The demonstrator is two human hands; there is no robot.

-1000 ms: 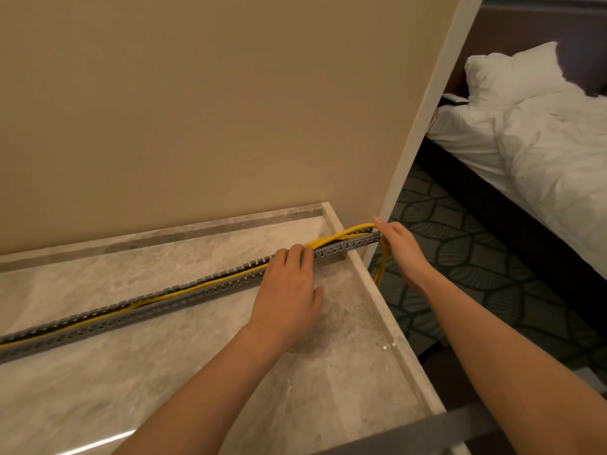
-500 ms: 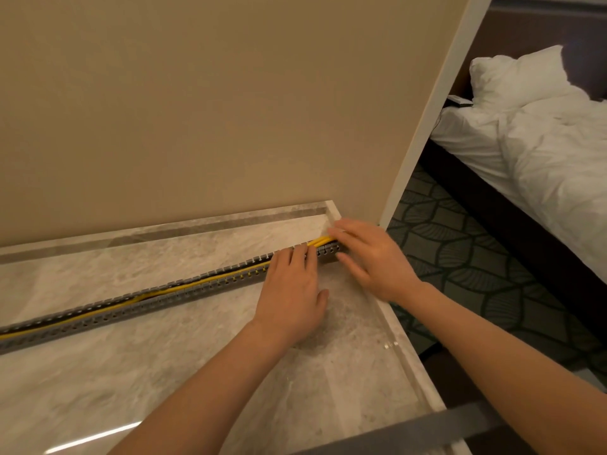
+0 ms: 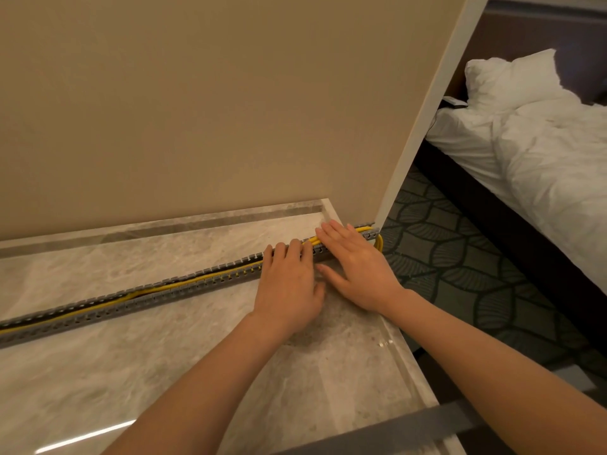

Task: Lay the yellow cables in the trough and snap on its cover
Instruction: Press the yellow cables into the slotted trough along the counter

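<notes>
Yellow cables (image 3: 197,280) lying lengthwise inside grey slotted trough (image 3: 108,307), running diagonally across marble-look countertop (image 3: 164,372) from lower left toward the far right corner. Seated low between the slotted walls along the left stretch; riding a little higher near the hands. Likely light, springy, prone to lifting back out where bent. Trough walls of thin slotted plastic, probably flexible at the fingers, so downward pressure better placed on the cables than on the wall tips. Left hand (image 3: 289,287) flat, palm down, fingers together and extended, tips resting on the trough over the cables, gripping nothing. Right hand (image 3: 354,270) just beside it, also flat and spread slightly, fingers laid across the trough's end section, pressing rather than pinching. Past the right hand, cables looping over the counter edge (image 3: 379,243) and dropping toward the patterned carpet (image 3: 460,257); that hanging weight likely to tug the end out. Grey strip (image 3: 410,428) at the near bottom edge, possibly the cover, not yet fitted. Bed (image 3: 542,152) far right, well apart.
</notes>
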